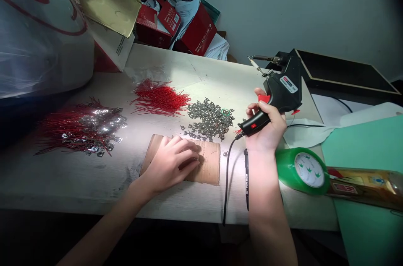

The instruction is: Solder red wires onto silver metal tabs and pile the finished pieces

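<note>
Your right hand gripped the black plastic soldering gun at two o'clock (probably light, rigid; best held by its handle). Your left hand was over flat tan cardboard at seven, grip unclear.

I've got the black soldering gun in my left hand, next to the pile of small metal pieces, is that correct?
Not quite: the head view shows the black soldering gun in your right hand, next to the pile of small metal pieces.
</note>
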Demonstrator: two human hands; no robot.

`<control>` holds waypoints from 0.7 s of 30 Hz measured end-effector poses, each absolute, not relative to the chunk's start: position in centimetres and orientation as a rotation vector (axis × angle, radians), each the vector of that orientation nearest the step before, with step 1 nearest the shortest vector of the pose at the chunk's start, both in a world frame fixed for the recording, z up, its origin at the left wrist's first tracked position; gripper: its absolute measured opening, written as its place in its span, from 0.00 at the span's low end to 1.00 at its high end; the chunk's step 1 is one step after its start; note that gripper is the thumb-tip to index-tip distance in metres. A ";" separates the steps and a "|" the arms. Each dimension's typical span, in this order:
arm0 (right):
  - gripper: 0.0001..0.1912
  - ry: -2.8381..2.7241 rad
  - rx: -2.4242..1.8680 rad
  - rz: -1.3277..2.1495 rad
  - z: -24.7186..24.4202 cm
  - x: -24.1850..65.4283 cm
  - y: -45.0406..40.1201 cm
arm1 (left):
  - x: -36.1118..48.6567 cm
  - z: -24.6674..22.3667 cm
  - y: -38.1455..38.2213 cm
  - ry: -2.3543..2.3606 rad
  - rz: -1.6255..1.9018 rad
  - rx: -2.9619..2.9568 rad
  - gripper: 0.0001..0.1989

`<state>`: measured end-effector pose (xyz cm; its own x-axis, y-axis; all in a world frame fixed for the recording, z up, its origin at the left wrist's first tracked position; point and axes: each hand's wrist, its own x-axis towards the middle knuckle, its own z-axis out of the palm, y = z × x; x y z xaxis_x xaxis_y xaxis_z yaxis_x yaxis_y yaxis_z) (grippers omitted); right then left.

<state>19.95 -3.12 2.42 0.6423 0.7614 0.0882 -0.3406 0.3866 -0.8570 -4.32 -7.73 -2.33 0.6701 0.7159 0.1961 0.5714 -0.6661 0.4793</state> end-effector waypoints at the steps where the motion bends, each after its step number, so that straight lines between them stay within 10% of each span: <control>1: 0.06 -0.521 -0.924 0.745 2.4 20.0 -3.1 | -4.3 -2.3 -7.7 1.012 0.533 2.498 0.09; 21: 0.05 -0.514 -0.916 0.763 2.6 19.9 -3.2 | -4.7 -2.2 -7.8 1.062 0.598 2.404 0.06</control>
